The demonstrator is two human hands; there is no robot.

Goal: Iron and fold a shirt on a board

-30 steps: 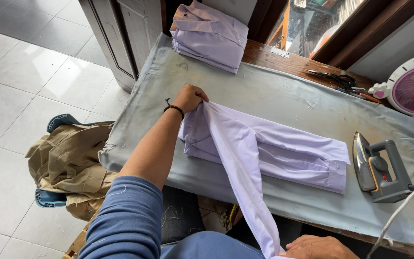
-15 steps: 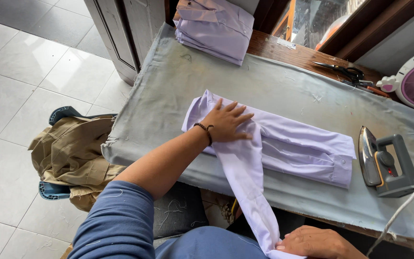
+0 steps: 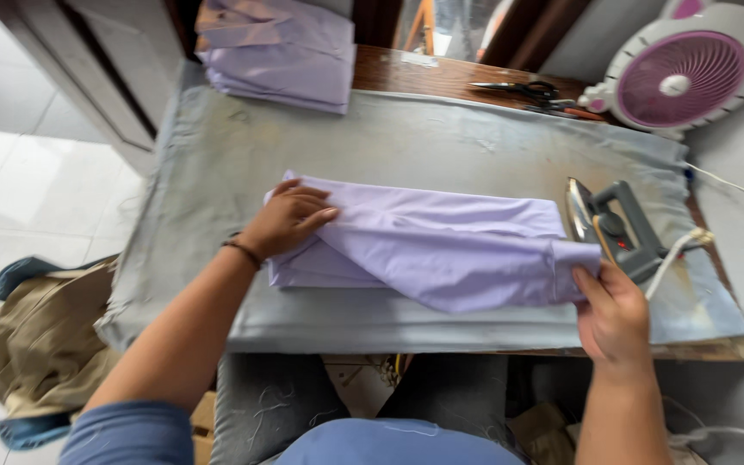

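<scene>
- On the grey padded cloth [image 3: 217, 172] that covers the worktop, a lilac garment [image 3: 441, 245] lies folded into a long band, running left to right across the middle.
- At the garment's left end the left hand [image 3: 286, 220] lies flat with fingers spread and relaxed, palm down, pressing the cloth rather than gripping it; a dark band circles the wrist.
- At the right end, near the front edge of the worktop, the right hand [image 3: 613, 314] pinches the folded corner of the garment between thumb and fingers, closed on the fabric.
- Just beyond that corner, toward the right edge, an iron [image 3: 617, 226] stands touching or almost touching the garment's end; its white cord [image 3: 678, 250] runs off to the right.
- At the back left corner sits a stack of folded lilac clothes [image 3: 282, 52], well apart from the hands.
- Along the back edge, on a bare strip of brown wood, lie scissors [image 3: 527, 90].
- At the back right corner stands a small fan [image 3: 686, 73] with a pink grille and white rim.
- Below the left edge of the worktop, on the pale tiled floor [image 3: 19, 189], lies a heap of khaki cloth [image 3: 40, 344] with a bit of blue under it.
- Both blue sleeves and the person's lap show at the front edge, partly blurred.
</scene>
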